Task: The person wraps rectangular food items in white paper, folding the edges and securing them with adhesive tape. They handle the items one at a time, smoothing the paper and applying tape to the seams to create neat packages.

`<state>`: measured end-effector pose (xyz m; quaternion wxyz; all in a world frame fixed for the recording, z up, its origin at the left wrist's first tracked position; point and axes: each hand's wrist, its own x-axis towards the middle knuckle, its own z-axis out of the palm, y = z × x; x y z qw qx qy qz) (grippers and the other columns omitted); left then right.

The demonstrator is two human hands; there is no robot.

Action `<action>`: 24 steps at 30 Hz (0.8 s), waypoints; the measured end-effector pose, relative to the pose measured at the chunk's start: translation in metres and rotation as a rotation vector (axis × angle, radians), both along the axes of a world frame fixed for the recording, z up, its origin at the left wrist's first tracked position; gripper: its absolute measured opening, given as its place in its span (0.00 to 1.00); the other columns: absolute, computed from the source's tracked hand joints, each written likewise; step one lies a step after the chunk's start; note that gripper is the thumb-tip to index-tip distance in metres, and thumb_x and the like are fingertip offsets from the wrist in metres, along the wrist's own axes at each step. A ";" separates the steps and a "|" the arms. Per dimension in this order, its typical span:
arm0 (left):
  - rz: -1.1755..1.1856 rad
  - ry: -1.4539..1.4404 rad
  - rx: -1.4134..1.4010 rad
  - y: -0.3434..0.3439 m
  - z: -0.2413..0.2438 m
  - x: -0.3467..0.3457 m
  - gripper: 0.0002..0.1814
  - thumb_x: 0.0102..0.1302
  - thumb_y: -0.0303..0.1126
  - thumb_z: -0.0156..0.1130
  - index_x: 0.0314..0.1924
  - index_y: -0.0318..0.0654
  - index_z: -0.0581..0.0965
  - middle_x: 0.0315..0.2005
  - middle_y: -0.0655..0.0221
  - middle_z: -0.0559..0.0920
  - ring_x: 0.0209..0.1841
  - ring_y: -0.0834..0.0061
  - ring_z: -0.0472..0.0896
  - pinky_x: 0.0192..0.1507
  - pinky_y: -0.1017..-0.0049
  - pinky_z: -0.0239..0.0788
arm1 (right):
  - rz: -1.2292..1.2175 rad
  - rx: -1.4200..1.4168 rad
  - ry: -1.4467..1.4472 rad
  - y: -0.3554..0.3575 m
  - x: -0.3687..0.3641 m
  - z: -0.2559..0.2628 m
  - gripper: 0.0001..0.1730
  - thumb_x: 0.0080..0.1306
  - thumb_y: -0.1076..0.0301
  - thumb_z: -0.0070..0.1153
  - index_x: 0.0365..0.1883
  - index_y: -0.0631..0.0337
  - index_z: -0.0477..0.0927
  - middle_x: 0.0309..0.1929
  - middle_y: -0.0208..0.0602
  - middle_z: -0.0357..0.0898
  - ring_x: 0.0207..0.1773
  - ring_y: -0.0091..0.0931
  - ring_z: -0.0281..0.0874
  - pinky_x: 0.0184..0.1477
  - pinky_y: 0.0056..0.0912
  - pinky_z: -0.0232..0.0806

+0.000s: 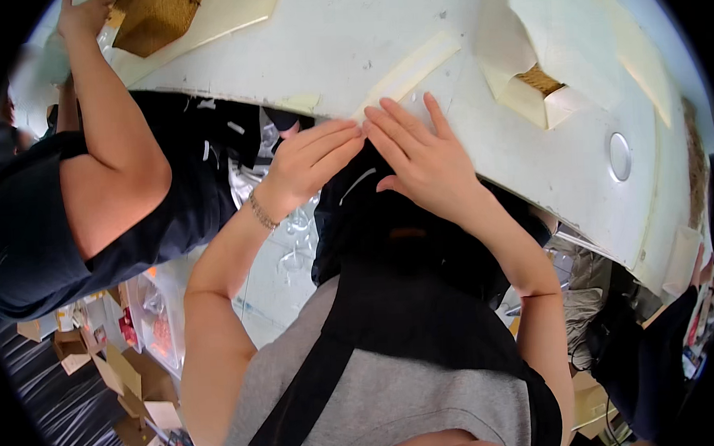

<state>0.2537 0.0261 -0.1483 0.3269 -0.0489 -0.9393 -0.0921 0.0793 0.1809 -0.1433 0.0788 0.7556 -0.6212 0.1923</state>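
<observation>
A narrow cream strip (419, 63), apparently paper with a paler band along its middle, lies slantwise on the white tabletop (325, 51). Its near end reaches the table's front edge, where both my hands meet. The fingers of my left hand (309, 165) are straight and close together, tips at that end; its thumb is hidden, so a pinch on the strip cannot be made out. My right hand (429, 160) lies palm down with fingers spread, fingertips touching or just over the strip's near end. Nothing shows in its grasp.
At right, a cream paper wrapping (569, 28) has an opening onto golden-brown material (541, 80). A round metallic disc (619, 156) lies nearer. A co-worker's arm (114, 132) reaches toward a brown block (157, 22) on a cream sheet. Cardboard boxes (139, 376) stand lower left.
</observation>
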 end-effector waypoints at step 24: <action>-0.048 0.381 1.455 0.057 0.036 -0.025 0.06 0.69 0.23 0.63 0.42 0.28 0.78 0.37 0.60 0.86 0.39 0.76 0.85 0.38 0.79 0.77 | -0.282 0.129 -1.488 0.043 -0.011 0.055 0.08 0.71 0.70 0.59 0.38 0.68 0.81 0.29 0.25 0.83 0.30 0.10 0.72 0.32 0.16 0.64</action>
